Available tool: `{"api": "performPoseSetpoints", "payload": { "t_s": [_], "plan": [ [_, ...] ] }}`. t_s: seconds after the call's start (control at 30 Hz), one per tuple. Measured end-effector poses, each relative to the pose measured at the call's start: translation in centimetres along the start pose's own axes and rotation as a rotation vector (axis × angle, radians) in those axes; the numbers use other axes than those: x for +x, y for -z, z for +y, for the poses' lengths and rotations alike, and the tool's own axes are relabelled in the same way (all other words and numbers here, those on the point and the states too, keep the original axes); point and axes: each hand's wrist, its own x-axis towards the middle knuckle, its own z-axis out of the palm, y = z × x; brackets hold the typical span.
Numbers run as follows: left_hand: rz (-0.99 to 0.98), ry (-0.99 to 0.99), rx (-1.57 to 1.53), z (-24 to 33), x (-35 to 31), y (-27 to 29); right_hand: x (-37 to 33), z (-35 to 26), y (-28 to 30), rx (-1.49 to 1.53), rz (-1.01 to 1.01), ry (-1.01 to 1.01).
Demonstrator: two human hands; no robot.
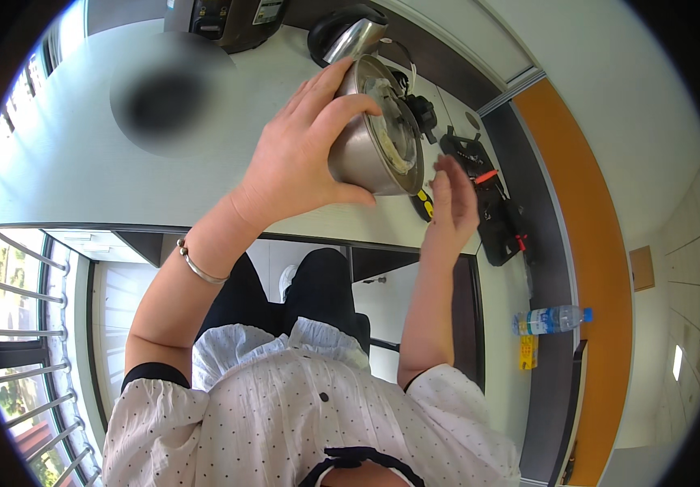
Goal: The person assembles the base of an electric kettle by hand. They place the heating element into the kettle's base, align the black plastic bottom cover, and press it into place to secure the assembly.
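My left hand [305, 146] grips a brushed-metal pot [355, 162] from its left side, with the fingers over the rim and the thumb below. The pot is tipped on its side above the table, its mouth toward the right. A whitish, crumpled-looking layer [390, 134] lines the inside; I cannot make out what it is. To the right of the pot, apart from it, my right hand [455, 203] is raised with its fingers stretched upward and nothing visible in them. Behind that hand lies a yellow-and-black tool [423, 204], partly hidden.
A black tool case [492, 195] with red-handled tools lies at the right. A kettle [350, 36] and a dark appliance [232, 20] stand at the back. A water bottle [553, 320] lies beside a yellow packet [528, 352]. A dark round blur [167, 101] covers part of the table [66, 162].
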Motion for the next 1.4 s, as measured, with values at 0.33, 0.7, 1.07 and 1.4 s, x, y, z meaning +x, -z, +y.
{"api": "performPoseSetpoints", "payload": {
  "t_s": [0.33, 0.7, 1.07, 1.4],
  "plan": [
    [0.135, 0.021, 0.016, -0.5, -0.6, -0.7, -3.2, 1.6, -1.9, 0.499, -0.214, -0.411],
    [0.126, 0.009, 0.082, -0.4, -1.7, -0.2, 0.4, -1.8, -2.7, 0.134, -0.162, -0.496],
    [-0.041, 0.001, -0.144, -1.2, 0.0, 3.6, 2.0, -2.5, -3.2, 0.005, -0.193, -0.48],
    [-0.181, -0.325, 0.363, 1.8, 6.5, 4.5, 1.9, -1.5, -3.6, -0.314, -0.155, -0.098]
  ]
}}
